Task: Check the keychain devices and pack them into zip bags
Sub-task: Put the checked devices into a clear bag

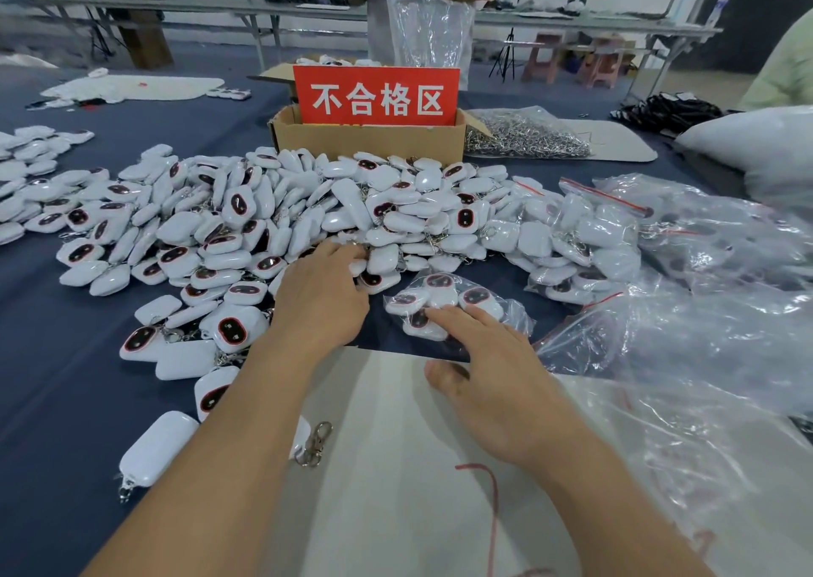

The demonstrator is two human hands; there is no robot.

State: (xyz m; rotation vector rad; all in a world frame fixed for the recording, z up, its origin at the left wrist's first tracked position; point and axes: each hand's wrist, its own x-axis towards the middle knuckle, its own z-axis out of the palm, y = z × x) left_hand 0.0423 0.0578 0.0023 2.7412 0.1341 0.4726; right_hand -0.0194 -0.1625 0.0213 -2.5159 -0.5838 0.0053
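Observation:
A big heap of white keychain devices (246, 220) with dark red-rimmed faces covers the blue table. My left hand (321, 299) reaches into the heap's near edge, its fingers curled around a white device (357, 264). A small zip bag (453, 304) holding several devices lies just right of it. My right hand (492, 365) rests its straight fingertips on that bag, thumb apart below. A loose metal clasp (314, 444) lies near my left forearm.
A cardboard box (369, 136) with a red sign stands behind the heap. Filled and empty zip bags (686, 277) pile up at right. A bag of metal clasps (523, 136) lies beyond. A person (422, 9) stands across the table holding a plastic bag. A white mat (396, 466) lies under my arms.

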